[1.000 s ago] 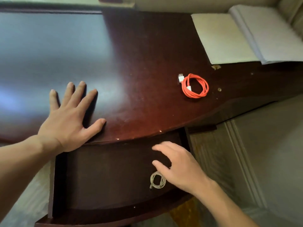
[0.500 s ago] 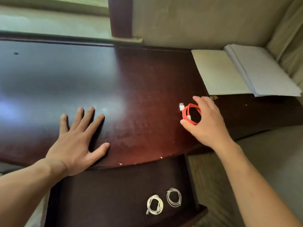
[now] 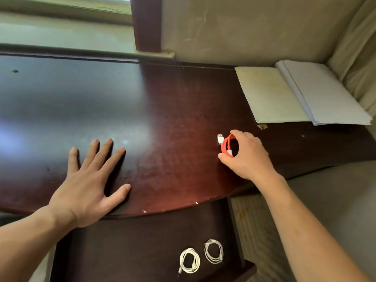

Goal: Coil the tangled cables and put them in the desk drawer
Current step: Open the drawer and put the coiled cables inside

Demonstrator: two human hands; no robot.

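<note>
A coiled red cable (image 3: 226, 146) with white plugs is on the dark wooden desk (image 3: 173, 119), pinched between the thumb and fingers of my right hand (image 3: 247, 156); part of the coil is hidden behind the palm. My left hand (image 3: 91, 184) lies flat on the desk near its front edge, fingers spread, holding nothing. Below the desk edge the drawer (image 3: 132, 251) stands open. Two coiled white cables (image 3: 189, 260) (image 3: 214, 251) lie side by side in its right part.
An open notebook (image 3: 301, 94) lies at the desk's back right corner, against a curtain (image 3: 358, 47). A window sill and a wooden post (image 3: 146, 23) run along the back. A floor mat (image 3: 254, 231) is to the right of the drawer.
My right hand left the drawer, where it set down a white coil, rose to the desk and closed on the red cable. The view tilted up. My left hand stayed flat.
</note>
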